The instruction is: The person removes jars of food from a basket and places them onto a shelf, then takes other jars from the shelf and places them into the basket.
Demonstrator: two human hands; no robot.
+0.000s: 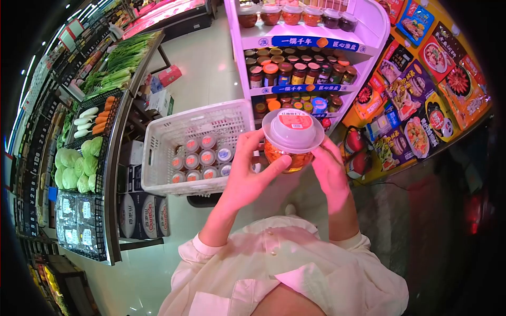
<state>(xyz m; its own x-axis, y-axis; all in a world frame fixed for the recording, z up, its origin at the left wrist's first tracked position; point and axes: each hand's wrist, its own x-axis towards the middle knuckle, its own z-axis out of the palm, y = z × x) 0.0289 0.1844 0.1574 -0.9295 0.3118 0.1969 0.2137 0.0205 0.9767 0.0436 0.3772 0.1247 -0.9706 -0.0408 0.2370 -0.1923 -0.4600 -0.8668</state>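
Between both hands I hold up a plastic jar (291, 134) of orange-red pickled food, its wide pale lid bearing a red and white label. My left hand (250, 168) is closed around the jar's left side, thumb across the front. On the right side my right hand (329, 163) grips it with bent fingers, partly hidden behind the jar. Just left of my hands stands a white plastic crate (153, 152) with several lidded jars (192, 160) standing inside, their round lids labelled red or blue.
Ahead rises a shelf rack (247, 42) stocked with jars, with more lidded tubs (291, 16) on top. Packaged foods (416, 89) hang at right. A produce stand (113, 210) with cabbages (79, 163) and carrots (104, 116) runs along the left, cartons (145, 216) below it.
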